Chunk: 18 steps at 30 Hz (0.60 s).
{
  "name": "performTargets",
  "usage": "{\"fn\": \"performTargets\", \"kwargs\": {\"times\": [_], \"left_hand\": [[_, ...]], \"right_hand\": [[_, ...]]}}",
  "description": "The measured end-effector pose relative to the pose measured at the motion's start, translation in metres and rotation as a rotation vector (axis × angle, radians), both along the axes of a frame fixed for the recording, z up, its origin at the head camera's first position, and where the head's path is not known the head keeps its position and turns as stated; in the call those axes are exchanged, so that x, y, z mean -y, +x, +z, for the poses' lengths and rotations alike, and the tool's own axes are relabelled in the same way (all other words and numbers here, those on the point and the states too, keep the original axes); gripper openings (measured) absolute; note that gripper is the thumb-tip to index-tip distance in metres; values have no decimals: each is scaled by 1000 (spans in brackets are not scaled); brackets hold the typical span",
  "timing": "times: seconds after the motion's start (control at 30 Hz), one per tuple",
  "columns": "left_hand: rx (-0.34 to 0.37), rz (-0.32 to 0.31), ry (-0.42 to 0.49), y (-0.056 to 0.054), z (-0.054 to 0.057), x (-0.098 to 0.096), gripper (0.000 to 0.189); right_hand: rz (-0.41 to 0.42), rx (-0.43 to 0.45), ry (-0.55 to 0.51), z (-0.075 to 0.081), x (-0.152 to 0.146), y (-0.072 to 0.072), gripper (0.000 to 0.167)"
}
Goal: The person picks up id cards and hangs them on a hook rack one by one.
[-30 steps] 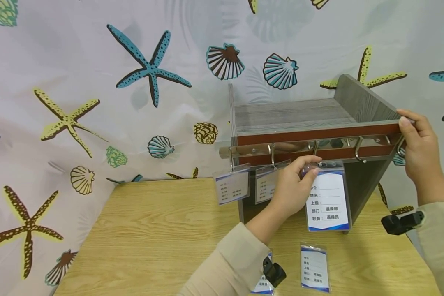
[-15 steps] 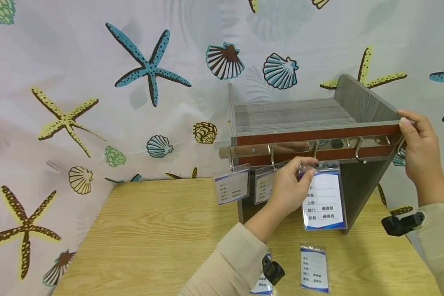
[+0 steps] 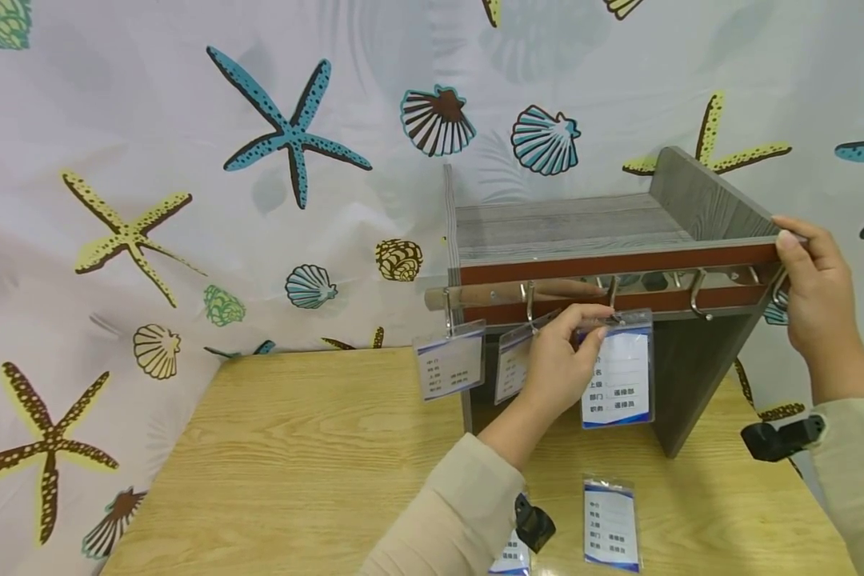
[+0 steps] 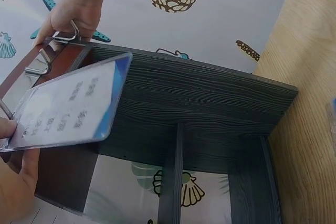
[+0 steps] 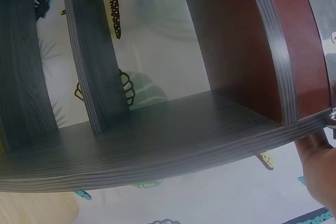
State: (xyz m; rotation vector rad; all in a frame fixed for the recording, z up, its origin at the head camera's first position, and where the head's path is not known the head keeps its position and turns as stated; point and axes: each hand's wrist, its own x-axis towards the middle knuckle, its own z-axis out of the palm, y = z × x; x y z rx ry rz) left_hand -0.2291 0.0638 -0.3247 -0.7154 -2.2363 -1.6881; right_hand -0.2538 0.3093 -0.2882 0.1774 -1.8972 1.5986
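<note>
Our left grip (image 3: 563, 360) pinches the badge (image 3: 623, 374) at its top edge. Since half a second ago we have shifted it slightly leftward, its lower edge higher, near the hook (image 3: 613, 288) just above that grip. Our right grip (image 3: 822, 300), unmoved, holds the rack (image 3: 569, 226).

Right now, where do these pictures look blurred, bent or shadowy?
Left wrist view: print on the held card is blurred, pale glare crosses the backdrop at upper left; head view: soft shadow on the table near the shelf; right wrist view: the shelf's edge looks bowed, probably lens distortion.
</note>
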Motion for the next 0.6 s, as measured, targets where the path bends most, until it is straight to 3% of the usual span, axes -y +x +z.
{"fn": "performTargets", "kwargs": {"times": [0.17, 0.4, 0.6], "left_hand": [[-34, 15, -42, -2, -1, 1, 26], [-91, -2, -3, 0, -13, 3, 24], [-37, -8, -62, 4, -31, 9, 26]], "right_hand": [[-21, -1, 28, 0, 0, 0, 32], [51, -30, -54, 0, 0, -1, 31], [-5, 2, 28, 0, -2, 0, 32]]}}
